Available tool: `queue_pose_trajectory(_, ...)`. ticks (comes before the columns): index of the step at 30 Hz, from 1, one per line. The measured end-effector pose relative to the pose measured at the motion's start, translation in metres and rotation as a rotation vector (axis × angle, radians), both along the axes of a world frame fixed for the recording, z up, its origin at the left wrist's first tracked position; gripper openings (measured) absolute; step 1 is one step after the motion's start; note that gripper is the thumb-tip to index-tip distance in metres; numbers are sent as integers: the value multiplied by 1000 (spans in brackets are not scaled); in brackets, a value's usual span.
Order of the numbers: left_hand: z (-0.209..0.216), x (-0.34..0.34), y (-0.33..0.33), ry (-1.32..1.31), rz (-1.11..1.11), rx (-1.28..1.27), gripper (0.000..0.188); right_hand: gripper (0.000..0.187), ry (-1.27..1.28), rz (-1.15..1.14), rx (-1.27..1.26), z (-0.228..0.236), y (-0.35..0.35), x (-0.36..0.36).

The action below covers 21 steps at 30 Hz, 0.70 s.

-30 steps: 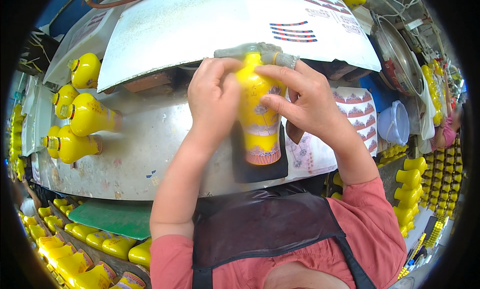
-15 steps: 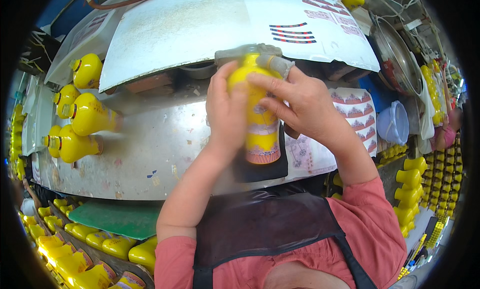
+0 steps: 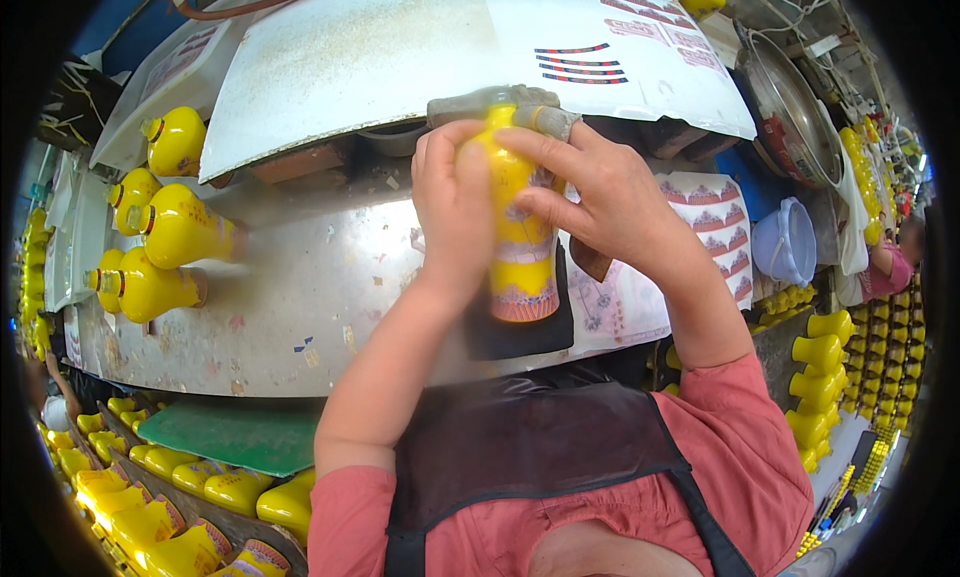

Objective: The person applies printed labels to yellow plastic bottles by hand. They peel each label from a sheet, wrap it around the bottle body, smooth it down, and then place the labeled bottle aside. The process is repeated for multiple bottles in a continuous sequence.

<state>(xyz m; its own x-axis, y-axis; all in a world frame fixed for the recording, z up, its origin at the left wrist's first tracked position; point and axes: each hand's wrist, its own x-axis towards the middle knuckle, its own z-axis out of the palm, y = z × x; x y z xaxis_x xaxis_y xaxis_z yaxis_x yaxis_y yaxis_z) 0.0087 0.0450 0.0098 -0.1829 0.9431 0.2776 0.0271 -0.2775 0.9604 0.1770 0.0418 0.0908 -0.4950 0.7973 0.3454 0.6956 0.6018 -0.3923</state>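
Observation:
A yellow vase [image 3: 523,277] with a pink and purple pattern lies with its neck away from me and its base toward me. My left hand [image 3: 455,202] is closed along its left side near the shoulder. From the right, my right hand [image 3: 615,192] grips the vase's upper body, thumb and fingers bent over it. A grey wrap [image 3: 548,122] sits by the fingers near the neck. Beyond the neck is a grey cloth-like lump [image 3: 455,110]. Under the vase lies a black pad [image 3: 510,345]. A brown flat piece [image 3: 590,260] shows below my right hand.
Several yellow vases [image 3: 185,227] lie at the left of the metal table [image 3: 300,327]. A white board [image 3: 400,47] with four-sided decal strips [image 3: 580,65] stands behind. At right are a decal sheet [image 3: 715,227] and a light blue bucket [image 3: 785,242]. More vases [image 3: 240,487] fill racks at lower left.
My hands stay on the vase and shift only slightly. More of the brown piece shows below my right hand. The vase's base has moved up a little in the picture.

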Motion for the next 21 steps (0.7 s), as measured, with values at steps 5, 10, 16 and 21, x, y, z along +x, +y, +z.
queue_pose_trajectory(5,3,-3,-1,-80,-43,-45,36,46,8,-8,-14,-1,0,1)
queue_pose_trajectory(10,-1,-1,-4,210,64,118,37,47,-1,-4,-10,-2,1,2)
queue_pose_trajectory(16,-14,-4,-18,-197,-156,20,47,47,9,-2,5,-6,1,3)
queue_pose_trajectory(21,-20,-4,-20,104,-145,46,51,48,49,-11,13,-8,0,1)
